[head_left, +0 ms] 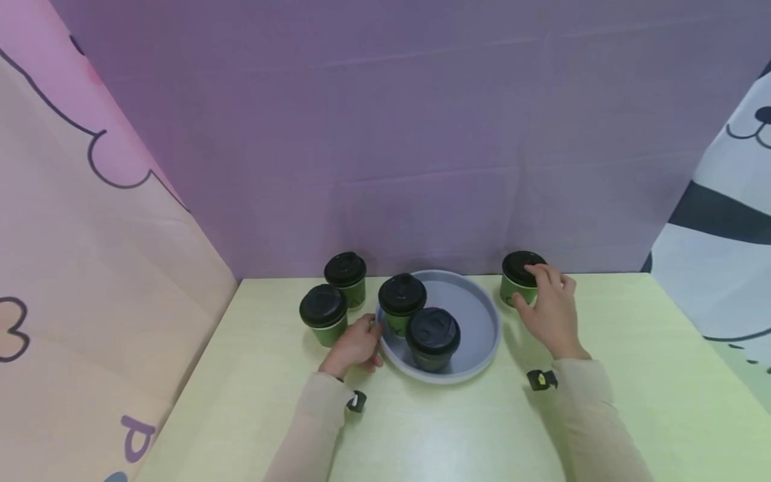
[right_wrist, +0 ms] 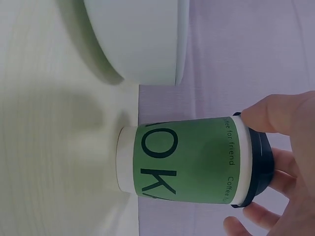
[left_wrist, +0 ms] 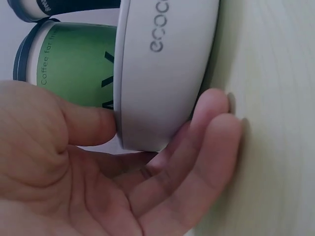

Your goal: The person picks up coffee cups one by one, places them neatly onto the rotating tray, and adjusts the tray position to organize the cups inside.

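Observation:
My left hand [head_left: 355, 345] holds the near-left edge of a round grey tray [head_left: 476, 318]; in the left wrist view its thumb rests against the rim and its fingers [left_wrist: 211, 132] curl by the underside. Two lidded paper coffee cups stand on the tray, one at the left [head_left: 400, 298] and one nearer the front [head_left: 432, 335]. Right of the tray, my right hand [head_left: 551, 311] grips a green paper coffee cup [right_wrist: 187, 162] by its black lid [right_wrist: 261, 167], thumb on one side and fingers on the other. That cup is upright, its base close over the table.
Left of the tray stand two more green cups with black lids, one at the back [head_left: 345, 270] and one in front of it [head_left: 323, 309]. A purple cloth backdrop [head_left: 373, 134] rises behind the pale table [head_left: 434, 428]. Printed cloth [head_left: 108, 254] borders the left side.

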The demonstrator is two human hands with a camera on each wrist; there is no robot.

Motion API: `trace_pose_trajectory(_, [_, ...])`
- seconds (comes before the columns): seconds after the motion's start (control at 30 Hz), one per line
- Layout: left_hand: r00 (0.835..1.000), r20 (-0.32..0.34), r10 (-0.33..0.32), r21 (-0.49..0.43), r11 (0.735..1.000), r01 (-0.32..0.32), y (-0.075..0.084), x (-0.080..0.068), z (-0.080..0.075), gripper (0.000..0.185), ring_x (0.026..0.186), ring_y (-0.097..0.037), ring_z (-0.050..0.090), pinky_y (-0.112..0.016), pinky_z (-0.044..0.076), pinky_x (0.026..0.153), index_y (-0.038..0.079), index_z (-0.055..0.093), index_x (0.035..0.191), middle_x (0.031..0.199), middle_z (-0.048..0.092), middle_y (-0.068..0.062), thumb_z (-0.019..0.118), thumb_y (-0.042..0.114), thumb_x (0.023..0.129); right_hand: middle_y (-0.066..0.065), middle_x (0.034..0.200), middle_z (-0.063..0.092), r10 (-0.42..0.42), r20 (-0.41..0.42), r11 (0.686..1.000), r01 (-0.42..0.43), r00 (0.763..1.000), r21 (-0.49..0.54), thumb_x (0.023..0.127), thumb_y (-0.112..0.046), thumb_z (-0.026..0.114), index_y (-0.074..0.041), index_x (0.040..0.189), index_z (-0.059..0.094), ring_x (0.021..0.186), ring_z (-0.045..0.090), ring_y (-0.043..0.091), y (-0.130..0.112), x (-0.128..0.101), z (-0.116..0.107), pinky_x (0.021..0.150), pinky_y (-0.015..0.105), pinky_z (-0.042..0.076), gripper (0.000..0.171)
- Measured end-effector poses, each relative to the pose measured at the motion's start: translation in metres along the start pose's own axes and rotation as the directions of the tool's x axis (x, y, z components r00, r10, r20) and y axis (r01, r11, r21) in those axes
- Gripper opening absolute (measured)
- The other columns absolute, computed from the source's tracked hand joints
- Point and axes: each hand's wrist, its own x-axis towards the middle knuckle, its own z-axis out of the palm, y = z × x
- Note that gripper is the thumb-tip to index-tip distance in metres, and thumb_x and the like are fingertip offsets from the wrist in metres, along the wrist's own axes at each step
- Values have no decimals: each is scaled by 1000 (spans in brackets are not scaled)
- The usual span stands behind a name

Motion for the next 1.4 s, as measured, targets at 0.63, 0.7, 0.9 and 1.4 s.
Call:
trace_pose_trajectory(0.63, [999,-45,8,4,1000,-8,1,1,3,50,55,-20,66,-35,59,53,1,34,156,89,62,-14,37,21,111,24,150,39,32,46,999,-30,998,-24,92,-18,70,-3,149,44,133,31,50,1,-1,2,72,68,51,64])
trace_pose_trajectory(0.7, [999,-51,11,2,1000,-11,1,1,3,49,55,-20,66,-36,59,52,1,35,156,88,62,-15,38,21,111,24,151,38,32,52,999,-30,998,-25,93,-18,69,-3,149,44,133,31,50,1,-1,1,72,69,51,63])
trace_pose_trajectory(0.9, [998,-65,22,-1,1000,-22,1,2,4,47,53,-20,66,-36,59,51,1,37,154,87,62,-16,38,20,111,25,149,40,29,51,999,-28,998,-24,93,-18,68,-2,146,47,132,33,49,0,1,-1,77,70,49,59])
trace_pose_trajectory(1.4, [998,-64,27,9,1000,-27,-1,3,5,48,50,-17,62,-35,58,50,1,38,154,75,66,-19,38,23,111,23,162,35,41,55,999,-41,998,10,99,-25,65,10,136,46,140,35,54,-3,11,4,99,76,36,54])
